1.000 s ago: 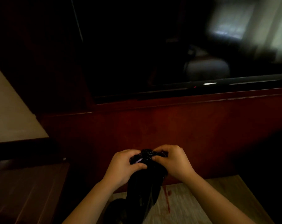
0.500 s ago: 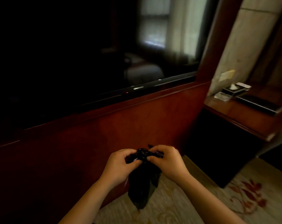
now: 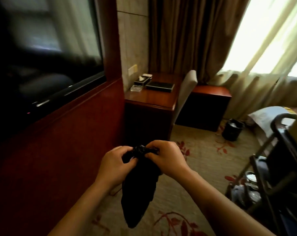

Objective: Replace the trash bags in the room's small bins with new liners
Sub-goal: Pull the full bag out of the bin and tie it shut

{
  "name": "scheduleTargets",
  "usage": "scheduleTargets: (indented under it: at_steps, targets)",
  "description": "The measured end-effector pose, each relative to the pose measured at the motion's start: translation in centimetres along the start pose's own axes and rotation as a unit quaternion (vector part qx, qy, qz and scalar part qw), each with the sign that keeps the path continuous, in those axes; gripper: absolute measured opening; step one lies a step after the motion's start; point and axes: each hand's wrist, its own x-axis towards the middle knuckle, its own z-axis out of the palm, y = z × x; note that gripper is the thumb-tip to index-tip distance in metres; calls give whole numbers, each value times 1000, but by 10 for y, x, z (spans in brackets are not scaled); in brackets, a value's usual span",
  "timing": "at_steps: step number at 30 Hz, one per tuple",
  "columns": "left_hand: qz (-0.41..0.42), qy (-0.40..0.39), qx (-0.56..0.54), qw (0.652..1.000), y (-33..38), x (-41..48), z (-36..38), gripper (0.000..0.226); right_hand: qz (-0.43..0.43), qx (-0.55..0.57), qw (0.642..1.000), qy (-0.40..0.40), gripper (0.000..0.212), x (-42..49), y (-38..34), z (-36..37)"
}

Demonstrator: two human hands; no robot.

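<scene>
Both hands, left [image 3: 114, 165] and right [image 3: 167, 159], are pinching the bunched top of a black bag [image 3: 138, 193] that is hanging between them; a bin [image 3: 232, 130], seemingly lined, is standing far off.

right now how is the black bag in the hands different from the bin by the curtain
The black bag hangs in the air, gripped at its bunched top by the left hand and right hand; the bin stands untouched on the carpet. The black bag is limp and crumpled; the bin is rigid, upright, open on top with something pale inside. Both are dark.
</scene>
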Motion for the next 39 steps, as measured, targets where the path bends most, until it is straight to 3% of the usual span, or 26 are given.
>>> scheduleTargets:
  at_steps: [10, 20, 29, 39]
  targets:
    - [144, -62, -59, 986, 108, 66, 93, 26, 67, -59, 988, 129, 17, -27, 78, -122]
    - [208, -31, -76, 975, 190, 157, 187, 22, 93, -113, 966, 215, 20, -1, 150, -231]
    - [267, -84, -117, 953, 246, 259, 253, 23, 133, -144, 943, 269, 20, 36, 203, -308]
    - [326, -214, -206, 898, 312, 382, 317, 25, 215, -192, 866, 408, 17, 93, 248, -372]
